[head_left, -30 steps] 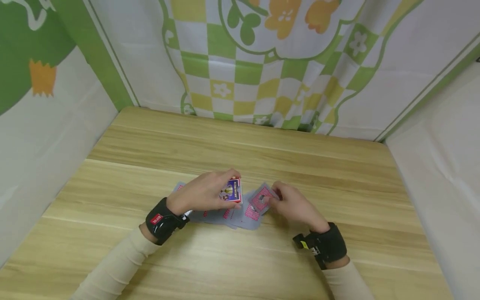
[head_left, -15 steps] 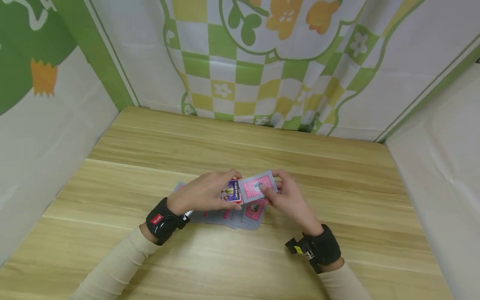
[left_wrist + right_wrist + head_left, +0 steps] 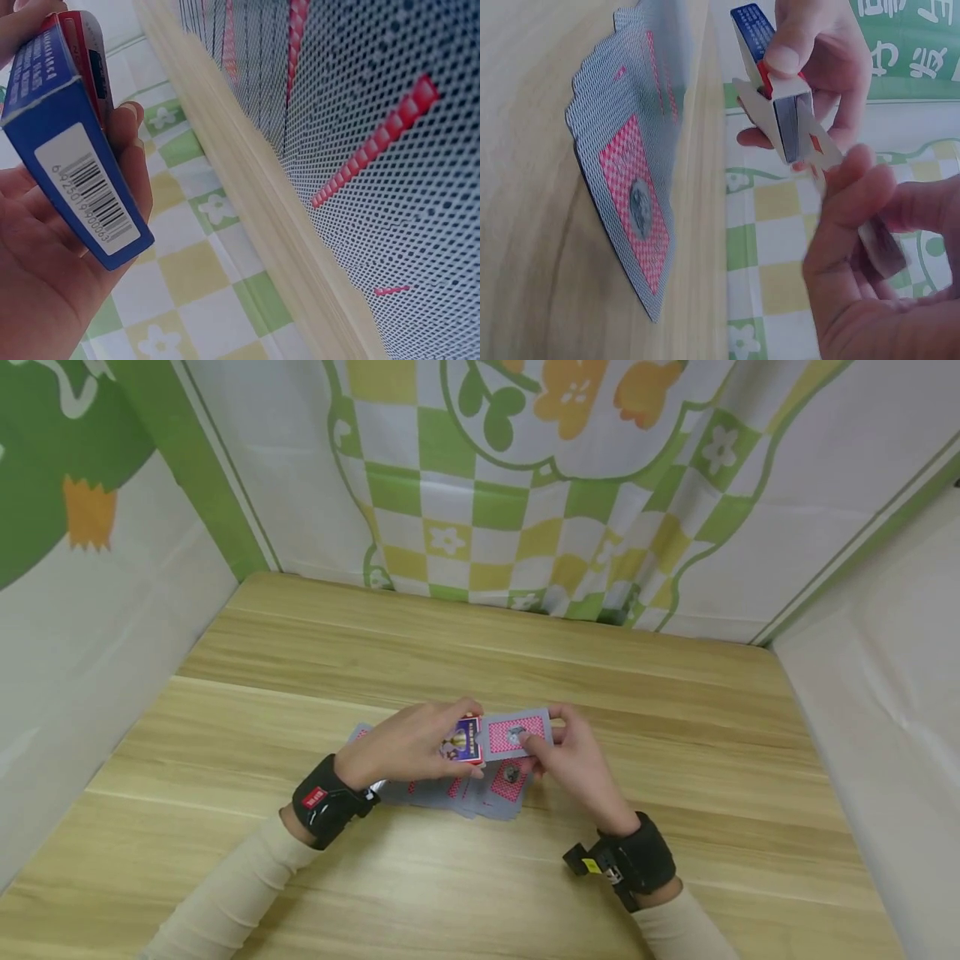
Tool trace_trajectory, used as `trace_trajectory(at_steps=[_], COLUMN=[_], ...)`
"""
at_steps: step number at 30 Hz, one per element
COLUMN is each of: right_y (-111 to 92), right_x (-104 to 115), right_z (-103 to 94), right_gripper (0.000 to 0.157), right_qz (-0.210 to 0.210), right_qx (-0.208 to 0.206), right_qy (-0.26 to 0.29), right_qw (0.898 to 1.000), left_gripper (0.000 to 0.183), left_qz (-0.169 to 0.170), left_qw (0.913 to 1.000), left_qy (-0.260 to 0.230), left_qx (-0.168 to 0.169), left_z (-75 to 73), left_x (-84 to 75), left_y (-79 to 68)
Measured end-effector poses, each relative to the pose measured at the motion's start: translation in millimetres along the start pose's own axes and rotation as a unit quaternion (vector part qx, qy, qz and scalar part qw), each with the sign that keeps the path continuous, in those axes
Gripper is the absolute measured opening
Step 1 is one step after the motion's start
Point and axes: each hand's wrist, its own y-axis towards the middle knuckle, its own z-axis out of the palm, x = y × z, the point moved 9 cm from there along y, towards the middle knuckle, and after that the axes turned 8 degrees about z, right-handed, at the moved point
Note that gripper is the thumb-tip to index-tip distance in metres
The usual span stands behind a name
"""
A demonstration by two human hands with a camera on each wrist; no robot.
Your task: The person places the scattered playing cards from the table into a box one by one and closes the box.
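My left hand (image 3: pixel 405 745) grips a playing-card box (image 3: pixel 462 741) between thumb and fingers, its open end facing right. The box is blue and red, with a barcode label (image 3: pixel 88 189) on its closed end in the left wrist view. In the right wrist view, cards show inside the box's mouth. My right hand (image 3: pixel 581 768) pinches a playing card (image 3: pixel 517 733), pink-checked back up, with its left edge right at that mouth. Below both hands, a fan of face-down cards (image 3: pixel 508 783) lies on the table, partly hidden by the left hand.
The wood-grain table (image 3: pixel 480 885) extends around the cards on all sides. A green, yellow and white checked curtain (image 3: pixel 495 510) hangs along the back edge, and pale cloth panels (image 3: pixel 885 610) close off the sides.
My right hand has lifted the card up and left from over the fanned cards and levelled it with the box opening. The left hand and box stay in place.
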Motion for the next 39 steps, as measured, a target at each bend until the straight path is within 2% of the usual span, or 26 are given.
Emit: trace_trajectory(at_steps=[12,22,25,28,31,33,36,39], right_y=[-1.6,0.3,1.7,0.2,-5.1,-9.2,-13.8,-13.2], right_x=[5.2,-0.3,-1.4,0.7,6.5,10.0,11.9,12.0], right_z=[-0.7,8.3,18.1,32.5,48.4,56.5,62.5,59.0], right_gripper=[0.031,0.028,0.028,0.027,0.023,0.025,0.032,0.033], right_qz=[-0.023,-0.010,-0.017,-0.043,-0.086,-0.112,-0.131,-0.138], right_qx=[-0.019,0.001,0.014,0.033,0.060,0.078,0.101,0.089], right_qy=[0.019,-0.006,-0.036,-0.112,-0.186,-0.221,-0.239,-0.244], right_qw=[0.999,1.000,0.999,0.992,0.977,0.966,0.957,0.956], left_gripper=[0.074,0.075,0.073,0.073,0.072,0.071,0.071,0.072], left_qz=[-0.004,0.003,0.011,0.020,0.026,0.028,0.025,0.021], left_qw=[1.0000,1.0000,0.9999,0.9998,0.9996,0.9996,0.9996,0.9997], left_qy=[0.006,-0.002,-0.007,-0.010,-0.007,-0.001,0.008,0.006], left_qx=[-0.003,-0.001,0.001,0.001,-0.001,-0.005,-0.009,-0.005], left_z=[0.1,1.3,2.6,3.8,4.3,4.3,3.5,4.4], left_x=[1.9,0.6,-2.5,-5.5,-6.6,-6.1,-4.7,-3.3], left_y=[1.6,2.2,3.0,3.6,3.5,3.2,2.6,2.2])
